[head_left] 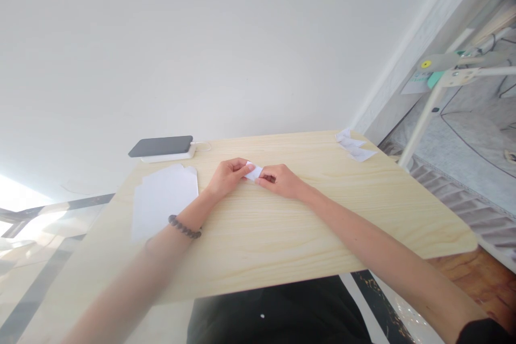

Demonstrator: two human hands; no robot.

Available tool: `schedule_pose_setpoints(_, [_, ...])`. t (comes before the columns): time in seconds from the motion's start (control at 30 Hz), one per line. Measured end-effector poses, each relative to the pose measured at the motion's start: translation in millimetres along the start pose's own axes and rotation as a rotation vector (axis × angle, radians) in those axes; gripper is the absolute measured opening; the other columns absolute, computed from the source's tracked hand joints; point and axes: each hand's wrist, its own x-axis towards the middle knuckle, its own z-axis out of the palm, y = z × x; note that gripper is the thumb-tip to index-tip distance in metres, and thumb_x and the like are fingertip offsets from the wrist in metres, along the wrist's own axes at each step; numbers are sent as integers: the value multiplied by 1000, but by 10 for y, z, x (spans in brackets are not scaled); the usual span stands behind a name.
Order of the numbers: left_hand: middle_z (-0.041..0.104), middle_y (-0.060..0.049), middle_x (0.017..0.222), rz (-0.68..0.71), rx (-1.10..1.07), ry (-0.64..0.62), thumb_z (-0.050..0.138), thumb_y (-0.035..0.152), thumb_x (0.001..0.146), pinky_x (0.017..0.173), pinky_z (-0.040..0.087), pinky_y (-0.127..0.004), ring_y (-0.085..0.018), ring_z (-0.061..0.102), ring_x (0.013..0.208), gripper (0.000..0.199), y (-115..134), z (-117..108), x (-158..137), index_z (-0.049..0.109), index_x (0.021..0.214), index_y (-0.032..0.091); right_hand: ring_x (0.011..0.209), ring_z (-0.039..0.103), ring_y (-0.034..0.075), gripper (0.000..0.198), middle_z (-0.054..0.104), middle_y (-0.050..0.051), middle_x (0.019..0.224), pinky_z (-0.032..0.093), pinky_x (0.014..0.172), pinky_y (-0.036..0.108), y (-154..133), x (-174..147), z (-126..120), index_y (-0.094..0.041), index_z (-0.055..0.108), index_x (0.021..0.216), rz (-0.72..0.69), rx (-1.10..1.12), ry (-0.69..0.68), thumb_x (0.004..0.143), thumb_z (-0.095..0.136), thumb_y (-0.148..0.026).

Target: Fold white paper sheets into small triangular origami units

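Between my two hands is a small piece of white paper (pixel 253 171), held just above or on the middle of the table; which of the two I cannot tell. My left hand (pixel 229 176) pinches its left end, the thumb lying on top. At the right end, the curled fingers of my right hand (pixel 282 180) grip the paper. The fingers cover both ends, so its full shape is hidden. A dark beaded bracelet (pixel 184 227) circles my left wrist.
White paper sheets (pixel 165 201) lie at the table's left, partly under my left forearm. Behind them a dark phone (pixel 162 146) rests on a white block with a cable. Several folded white paper pieces (pixel 355 146) lie at the back right of the wooden table (pixel 258 247). A wall stands behind.
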Motion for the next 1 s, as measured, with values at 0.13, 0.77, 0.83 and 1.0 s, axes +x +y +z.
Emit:
schedule_pose_setpoints(0.13, [63, -4, 77, -15, -22, 35, 61, 44, 67, 61, 42, -24, -14, 53, 70, 33, -9, 5, 6, 63, 80, 14, 48, 36, 6, 25, 45, -3, 53, 28, 49, 20, -5, 2, -1, -15, 53, 61, -19, 23, -9, 77, 47, -34])
schedule_pose_setpoints(0.77, [62, -2, 72, -15, 18, 56, 60, 45, 68, 59, 38, -22, -10, 49, 62, 33, -16, -10, 1, 64, 79, 14, 49, 36, 6, 21, 43, -4, 52, 28, 50, 19, -4, 16, 7, -16, 46, 56, -79, -47, 98, 75, 48, -25])
schedule_pose_setpoints(0.83, [62, -2, 71, -8, 37, 51, 59, 45, 69, 58, 38, -22, -10, 49, 60, 33, -27, -15, 3, 64, 78, 14, 50, 37, 6, 20, 44, -4, 54, 29, 50, 19, 5, 20, 7, -16, 45, 56, -108, -48, 111, 74, 49, -23])
schedule_pose_setpoints(1.0, [63, -4, 76, 5, 43, 71, 59, 47, 68, 59, 40, -23, -12, 51, 63, 36, -41, -8, 11, 63, 83, 14, 51, 39, 6, 18, 46, -4, 57, 31, 51, 18, 0, 13, -3, -16, 46, 59, -125, -62, 107, 75, 49, -22])
